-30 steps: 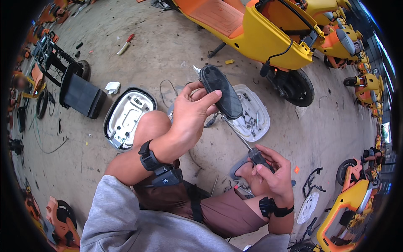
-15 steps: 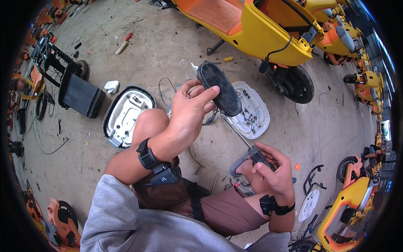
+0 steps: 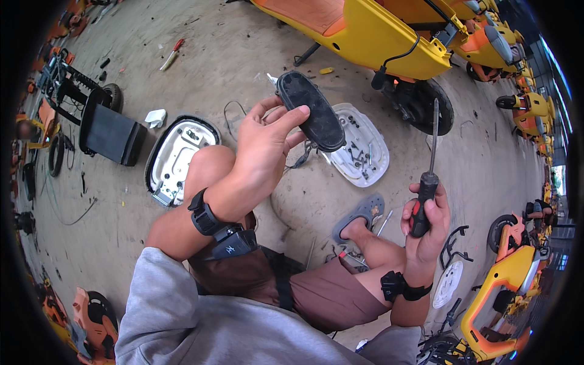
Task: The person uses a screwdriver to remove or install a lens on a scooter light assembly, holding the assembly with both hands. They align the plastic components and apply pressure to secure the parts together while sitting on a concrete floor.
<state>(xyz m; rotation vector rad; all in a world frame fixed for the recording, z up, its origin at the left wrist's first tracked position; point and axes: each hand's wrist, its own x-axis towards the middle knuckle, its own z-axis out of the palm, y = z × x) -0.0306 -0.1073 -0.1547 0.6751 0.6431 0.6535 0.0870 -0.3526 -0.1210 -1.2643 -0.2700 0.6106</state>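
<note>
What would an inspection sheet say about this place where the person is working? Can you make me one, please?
Surface: brownish floor, marked and dirty.
Job's things: black oval part and screwdriver, apart from each other.
Clutter: white tray with small loose parts, black-rimmed white shell, red-handled tool, white scrap.
Hands: left hand grips the black oval part; right hand holds the screwdriver by its handle, shaft pointing up in the picture.
Cables: thin dark cable on the floor, right of the shell.
Surroundings: yellow-and-orange scooter ahead; more scooters along the right.
</note>
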